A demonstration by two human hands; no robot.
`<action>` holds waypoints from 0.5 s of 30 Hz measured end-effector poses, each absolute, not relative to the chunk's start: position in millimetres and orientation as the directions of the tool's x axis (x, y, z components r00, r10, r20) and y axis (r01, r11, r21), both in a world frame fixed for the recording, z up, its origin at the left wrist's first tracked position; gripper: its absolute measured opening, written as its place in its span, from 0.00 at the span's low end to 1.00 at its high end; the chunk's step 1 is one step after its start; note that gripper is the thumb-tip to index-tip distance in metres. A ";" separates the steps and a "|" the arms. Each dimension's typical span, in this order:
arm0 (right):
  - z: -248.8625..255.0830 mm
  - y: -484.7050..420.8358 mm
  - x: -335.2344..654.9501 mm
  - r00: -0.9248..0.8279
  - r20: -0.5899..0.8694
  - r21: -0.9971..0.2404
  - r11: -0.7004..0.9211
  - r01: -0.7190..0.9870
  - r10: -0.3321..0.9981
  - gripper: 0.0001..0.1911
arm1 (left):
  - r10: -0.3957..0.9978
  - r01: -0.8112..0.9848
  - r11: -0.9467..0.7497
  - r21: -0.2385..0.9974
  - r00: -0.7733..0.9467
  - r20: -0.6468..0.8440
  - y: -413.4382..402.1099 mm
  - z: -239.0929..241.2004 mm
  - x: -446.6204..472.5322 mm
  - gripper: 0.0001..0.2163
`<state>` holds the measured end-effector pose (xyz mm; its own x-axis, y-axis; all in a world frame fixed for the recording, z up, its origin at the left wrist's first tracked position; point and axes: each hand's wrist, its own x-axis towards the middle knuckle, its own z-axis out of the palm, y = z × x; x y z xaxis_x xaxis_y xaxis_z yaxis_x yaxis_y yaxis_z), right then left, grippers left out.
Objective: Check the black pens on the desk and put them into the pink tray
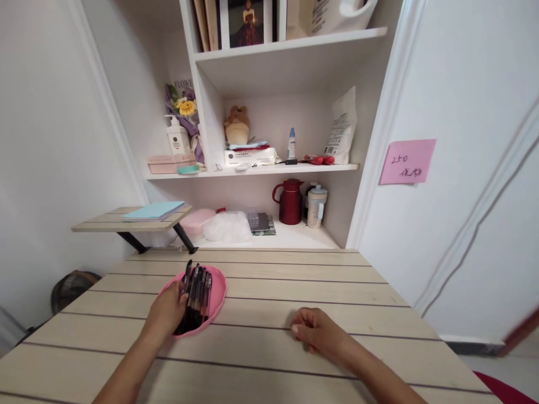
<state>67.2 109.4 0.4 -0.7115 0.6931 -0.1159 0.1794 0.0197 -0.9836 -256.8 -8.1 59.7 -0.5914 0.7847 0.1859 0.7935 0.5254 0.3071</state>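
A pink shallow tray (pixel 217 292) lies on the light wooden table (pixel 295 292), left of centre. Several black pens (pixel 197 292) lie bunched in it, tips pointing away from me. My left hand (pixel 166 314) rests over the tray's near left edge, fingers curled against the pens; whether it grips one I cannot make out. My right hand (pixel 314 330) lies on the bare tabletop to the right of the tray, fingers curled in loosely, with nothing visible in it.
Behind the table, white shelves hold a dark red jug (pixel 289 201), a lidded cup (pixel 316 205), a clear bag (pixel 227 226), boxes and bottles. A small raised wooden shelf (pixel 126 223) with a blue notebook stands at back left. A pink note (pixel 406 161) hangs on the right wall.
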 end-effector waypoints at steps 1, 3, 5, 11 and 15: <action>-2.3 108.8 67.0 -0.710 -0.116 -0.984 0.020 0.179 0.694 0.10 | 0.782 0.797 0.541 0.268 -0.594 0.188 -7.4 58.0 -262.6 0.12; -6.7 107.8 66.2 -0.712 -0.124 -0.983 0.014 0.185 0.691 0.10 | 0.784 0.801 0.559 0.214 -0.595 0.177 -4.8 54.0 -269.8 0.12; -10.2 107.3 65.9 -0.713 -0.137 -0.980 0.008 0.197 0.688 0.10 | 0.786 0.800 0.571 0.185 -0.598 0.159 -1.1 50.8 -272.9 0.13; -17.2 106.9 67.7 -0.697 -0.136 -0.977 0.021 0.212 0.704 0.09 | 0.800 0.808 0.567 0.160 -0.586 0.127 7.2 48.7 -273.6 0.10; -19.3 107.5 67.7 -0.703 -0.144 -0.975 0.021 0.221 0.697 0.09 | 0.809 0.811 0.563 0.159 -0.580 0.098 5.2 50.5 -274.0 0.09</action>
